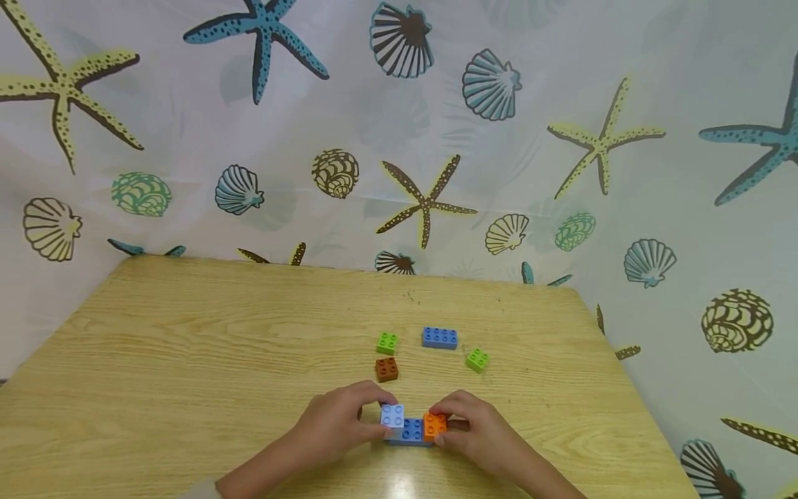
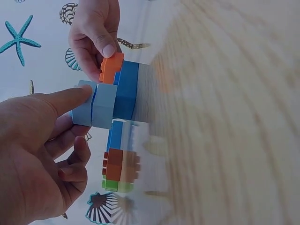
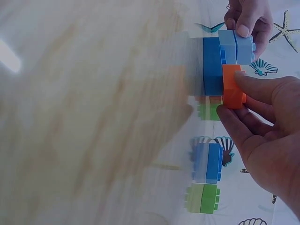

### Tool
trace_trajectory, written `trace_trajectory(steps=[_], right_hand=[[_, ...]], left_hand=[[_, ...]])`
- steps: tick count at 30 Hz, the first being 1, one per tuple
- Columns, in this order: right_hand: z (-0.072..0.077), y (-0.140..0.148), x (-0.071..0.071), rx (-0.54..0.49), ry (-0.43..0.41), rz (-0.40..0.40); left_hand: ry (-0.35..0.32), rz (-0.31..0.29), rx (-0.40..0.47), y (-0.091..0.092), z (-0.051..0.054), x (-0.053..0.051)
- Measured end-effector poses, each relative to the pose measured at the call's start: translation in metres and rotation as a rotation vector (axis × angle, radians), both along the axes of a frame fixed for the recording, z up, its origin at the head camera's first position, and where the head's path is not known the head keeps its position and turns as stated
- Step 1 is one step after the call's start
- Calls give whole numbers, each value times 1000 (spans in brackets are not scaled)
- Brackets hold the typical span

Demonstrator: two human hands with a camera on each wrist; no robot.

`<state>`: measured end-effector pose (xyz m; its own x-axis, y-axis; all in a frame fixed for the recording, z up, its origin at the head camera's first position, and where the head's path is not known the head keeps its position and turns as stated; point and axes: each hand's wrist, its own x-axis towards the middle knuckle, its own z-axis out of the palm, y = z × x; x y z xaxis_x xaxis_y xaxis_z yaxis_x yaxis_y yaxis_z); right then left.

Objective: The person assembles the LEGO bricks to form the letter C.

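Observation:
A long blue building brick (image 1: 412, 431) lies on the table near its front. On its left end sits a light blue brick (image 2: 104, 105), with a second light blue brick (image 1: 393, 416) above it and a thin dark line between the two. My left hand (image 1: 337, 423) pinches the upper one between thumb and fingers. At the other end of the blue brick is an orange brick (image 1: 434, 426). My right hand (image 1: 483, 433) pinches that brick by its sides, as the right wrist view (image 3: 276, 136) also shows.
Beyond the hands lie a brown brick (image 1: 386, 369), a green brick (image 1: 387, 343), another blue brick (image 1: 439, 338) and a second green brick (image 1: 477, 360). The wooden table (image 1: 218, 339) reaches back to a curtain (image 1: 349, 229) printed with shells and starfish.

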<state>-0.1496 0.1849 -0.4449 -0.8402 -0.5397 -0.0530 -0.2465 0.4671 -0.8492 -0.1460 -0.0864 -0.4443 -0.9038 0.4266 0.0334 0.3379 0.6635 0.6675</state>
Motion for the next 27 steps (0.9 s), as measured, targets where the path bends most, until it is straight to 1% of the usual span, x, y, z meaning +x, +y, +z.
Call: trace_trajectory(steps=[3,7,12,15,17,19,22,25,27], right_hand=[[-1,0,0,-3,-3,-1],[-2,1,0,-7,-7,-3],[-1,2,0,-24,-5,-3],[0,3,0,-28,-6,-4],[0,3,0,-27,-6,-3],[-1,3,0,-25,-1,1],[-2,3,0,-21,10,4],[-3,2,-1,-13,15,6],[-3,2,-1,-7,14,7]], left_hand=[[15,0,-8,1,0,1],[6,-3,-17,1,0,1],[-50,2,-5,1,1,-1],[-90,-1,21,0,2,-2],[-133,-2,49,-1,2,-3],[-177,0,81,-3,3,-6],[-226,18,125,-7,5,-11],[-226,43,156,-11,5,-19],[-214,71,166,-14,4,-25]])
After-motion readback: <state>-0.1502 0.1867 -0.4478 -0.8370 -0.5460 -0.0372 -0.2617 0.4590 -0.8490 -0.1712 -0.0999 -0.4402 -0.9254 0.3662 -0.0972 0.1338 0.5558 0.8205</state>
